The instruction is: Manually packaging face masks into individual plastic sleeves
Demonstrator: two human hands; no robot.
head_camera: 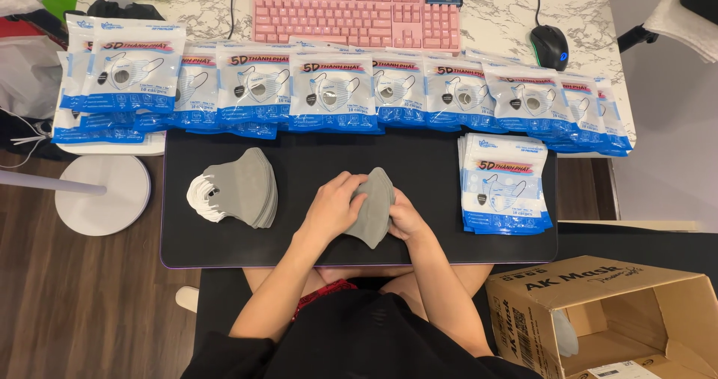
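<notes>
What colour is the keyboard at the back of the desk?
Pink: the keyboard shows plainly in the head view, on the marbled desk.

Matt grey cloth masks are lying on a smooth black mat; glossy plastic packets are gleaming right, before polished marble.

Cardboard box cut off at frame's bottom edge.

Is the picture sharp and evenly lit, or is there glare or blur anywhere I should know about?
Head view: lighting is soft and even, with no hard shadows. The black mat stays dark and matte, while the plastic packets show only faint sheen. Both hands, left hand and right hand, and the grey masks they hold look sharp. Straight edges bow slightly near the frame's borders.
</notes>
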